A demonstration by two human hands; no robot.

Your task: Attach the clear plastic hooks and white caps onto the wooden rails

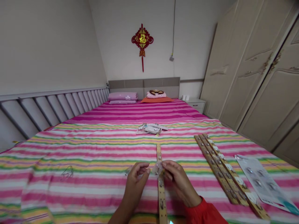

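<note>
A narrow perforated wooden strip [162,199] runs lengthwise in front of me on the striped sheet, with several metal hooks fixed along it. Over the strip, my right hand [177,177] pinches a small transparent adhesive hook [157,169] by its right side. Just left of that hook is my left hand [138,179], its fingers curved and the thumb apart, with nothing visible between them. Beside its fingertips lies a small clear piece [127,170], too small to make out fully.
Several hook-bearing wooden strips [218,165] lie side by side on the right, next to a clear package of hooks [263,182]. Flat packaging [151,128] is piled farther up the bed. A thin tangled strand [67,172] lies left. A railing [58,107] borders the bed.
</note>
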